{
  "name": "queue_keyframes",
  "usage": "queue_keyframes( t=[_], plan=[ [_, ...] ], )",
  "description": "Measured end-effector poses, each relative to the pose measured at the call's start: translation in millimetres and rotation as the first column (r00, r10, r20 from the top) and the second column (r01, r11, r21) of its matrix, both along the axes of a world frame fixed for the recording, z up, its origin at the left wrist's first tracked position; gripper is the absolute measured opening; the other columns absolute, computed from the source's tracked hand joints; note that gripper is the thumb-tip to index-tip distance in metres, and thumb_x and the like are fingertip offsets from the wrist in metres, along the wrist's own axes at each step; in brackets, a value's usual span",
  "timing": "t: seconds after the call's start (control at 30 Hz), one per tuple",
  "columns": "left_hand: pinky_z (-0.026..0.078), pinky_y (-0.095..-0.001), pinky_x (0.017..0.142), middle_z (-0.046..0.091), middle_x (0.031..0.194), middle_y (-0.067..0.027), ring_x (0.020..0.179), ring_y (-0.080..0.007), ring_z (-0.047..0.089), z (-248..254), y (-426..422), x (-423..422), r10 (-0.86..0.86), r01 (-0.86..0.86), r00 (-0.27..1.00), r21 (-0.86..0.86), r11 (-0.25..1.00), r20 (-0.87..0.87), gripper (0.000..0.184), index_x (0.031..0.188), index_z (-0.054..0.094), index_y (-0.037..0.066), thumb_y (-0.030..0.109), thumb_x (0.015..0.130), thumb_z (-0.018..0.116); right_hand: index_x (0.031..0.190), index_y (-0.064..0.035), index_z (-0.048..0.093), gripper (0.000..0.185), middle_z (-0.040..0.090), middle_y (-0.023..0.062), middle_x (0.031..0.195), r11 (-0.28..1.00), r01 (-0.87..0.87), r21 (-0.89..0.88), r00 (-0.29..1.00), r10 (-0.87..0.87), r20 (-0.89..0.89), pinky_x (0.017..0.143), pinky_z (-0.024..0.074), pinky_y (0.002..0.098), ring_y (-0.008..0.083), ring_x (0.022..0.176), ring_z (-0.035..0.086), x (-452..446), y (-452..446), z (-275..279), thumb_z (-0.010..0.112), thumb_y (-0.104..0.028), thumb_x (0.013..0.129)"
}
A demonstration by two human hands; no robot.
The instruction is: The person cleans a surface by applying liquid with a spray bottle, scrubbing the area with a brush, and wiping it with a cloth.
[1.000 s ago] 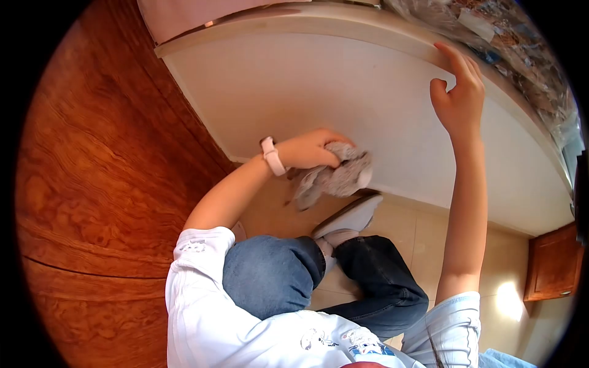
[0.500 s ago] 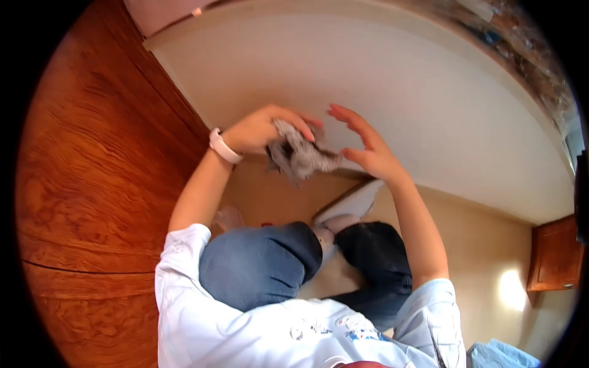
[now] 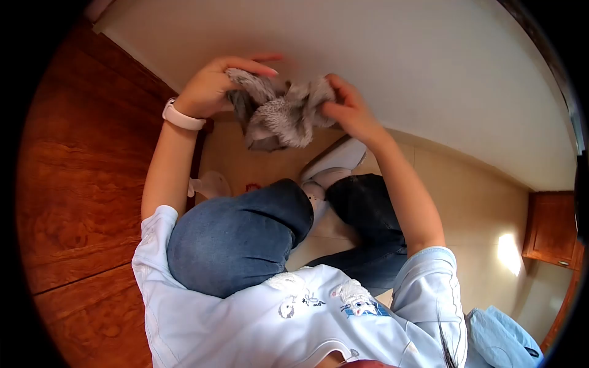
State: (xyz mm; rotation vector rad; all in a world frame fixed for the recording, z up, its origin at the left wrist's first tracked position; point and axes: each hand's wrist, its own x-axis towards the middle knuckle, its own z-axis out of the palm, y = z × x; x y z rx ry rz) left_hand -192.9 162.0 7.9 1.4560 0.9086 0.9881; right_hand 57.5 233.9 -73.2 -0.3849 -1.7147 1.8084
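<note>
A crumpled grey-brown fluffy cloth [image 3: 284, 119] hangs in loose folds between my hands, in front of the white panel. My left hand [image 3: 218, 84], with a white band on its wrist, has hold of the cloth's left end; some of its fingers stretch over the top and blur slightly. At the cloth's right end, my right hand [image 3: 353, 109] pinches an edge between thumb and fingers. The cloth's lower folds hang free above the floor.
A wooden cabinet front [image 3: 92, 202] rises close on my left, and the white panel [image 3: 392, 67] spans the far side. My bent legs and a white shoe [image 3: 336, 161] are below. A white object [image 3: 211, 184] lies by my left knee; light blue fabric [image 3: 503, 340] is at lower right.
My right hand, apart from the cloth before, now grips its right end. The cloth is spread wider between both hands. The hands appear higher and further left in view.
</note>
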Motion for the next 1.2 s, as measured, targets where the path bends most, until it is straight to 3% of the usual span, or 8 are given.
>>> queue_keyframes(
  t=[0.17,0.23,0.37,0.7,0.77,0.9,0.97,1.2],
  plan=[
    [0.043,-0.0412,0.098,0.05,0.126,-0.0186,0.113,-0.0295,0.052,-12,6,-17,0.033,0.063,0.904,-0.209,0.976,0.427,0.031,0.112,0.057,0.001,-0.007,0.085,0.041,0.105,0.0012,0.054,0.027,0.061,0.0038,0.09,0.93,0.35,-0.114,0.931,-0.359,-0.066,0.07,0.0449,0.0265,0.0122,0.079,0.055,4,0,-26,0.052,-0.005,0.079],
    [0.042,-0.0415,0.099,0.051,0.123,-0.0173,0.114,-0.0289,0.05,0,2,4,0.677,-0.399,0.642,-0.598,0.696,0.359,0.03,0.112,0.054,0.001,-0.006,0.087,0.039,0.103,0.0022,0.056,0.026,0.062,0.0067,0.088,0.896,0.399,-0.194,0.917,-0.393,0.07,0.068,0.0468,0.0295,0.0142,0.077,0.059,3,-13,-36,0.054,-0.01,0.08],
    [0.04,-0.0456,0.1,0.052,0.121,-0.0154,0.117,-0.0292,0.047,2,-2,25,0.785,-0.565,0.552,-0.565,0.601,0.283,0.032,0.117,0.05,0.0,-0.005,0.086,0.04,0.09,0.0026,0.063,0.034,0.063,0.022,0.085,0.903,0.308,0.3,0.703,-0.428,0.569,0.068,0.0491,0.0369,0.0314,0.074,0.062,-24,-36,-57,0.057,-0.029,0.079],
    [0.033,-0.0434,0.103,0.035,0.14,-0.016,0.126,-0.0282,0.037,-10,-9,39,-0.063,0.234,0.806,-0.218,0.947,0.588,0.043,0.124,0.049,-0.003,0.004,0.081,0.045,0.106,0.0059,0.058,0.03,0.059,0.015,0.109,0.755,0.145,-0.64,0.953,-0.281,-0.115,0.089,0.0441,0.0329,0.0235,0.1,0.057,-57,-78,-72,0.055,-0.018,0.089],
    [0.037,-0.0378,0.099,0.046,0.132,-0.013,0.118,-0.0226,0.046,-35,0,24,0.214,-0.2,0.977,-0.26,0.945,0.024,0.041,0.125,0.048,-0.001,0.009,0.086,0.051,0.099,-0.0004,0.065,0.029,0.063,0.0101,0.099,0.821,0.115,-0.559,0.96,-0.237,-0.15,0.076,0.0452,0.0336,0.0194,0.097,0.056,-47,-74,-66,0.054,-0.025,0.089],
    [0.039,-0.0325,0.095,0.05,0.125,-0.0097,0.112,-0.0179,0.05,-67,1,37,0.217,-0.219,0.976,-0.209,0.953,-0.034,0.049,0.128,0.048,0.004,0.013,0.082,0.063,0.091,0.0004,0.065,0.031,0.066,0.0101,0.089,0.929,0.227,-0.294,0.97,-0.243,-0.019,0.082,0.044,0.0335,0.0248,0.093,0.059,-44,-71,-78,0.054,-0.028,0.088],
    [0.039,-0.0324,0.095,0.05,0.125,-0.0094,0.113,-0.0189,0.049,-71,4,39,0.148,-0.168,0.981,-0.173,0.97,-0.123,0.055,0.13,0.046,0.006,0.014,0.079,0.066,0.074,-0.0016,0.066,0.032,0.064,0.0149,0.077,0.737,0.291,0.61,0.86,-0.481,0.17,0.074,0.0456,0.0372,0.0306,0.08,0.059,-40,-74,-77,0.052,-0.029,0.084],
    [0.038,-0.0334,0.094,0.048,0.119,-0.0097,0.108,-0.021,0.047,-75,3,64,-0.135,0.012,0.943,-0.374,0.927,-0.305,0.077,0.133,0.038,0.008,0.015,0.066,0.075,0.063,-0.0018,0.062,0.032,0.059,0.0172,0.063,0.794,0.218,0.568,0.929,-0.347,0.129,0.066,0.0458,0.0433,0.0355,0.065,0.058,-18,-87,-75,0.052,-0.029,0.074]
  ],
)
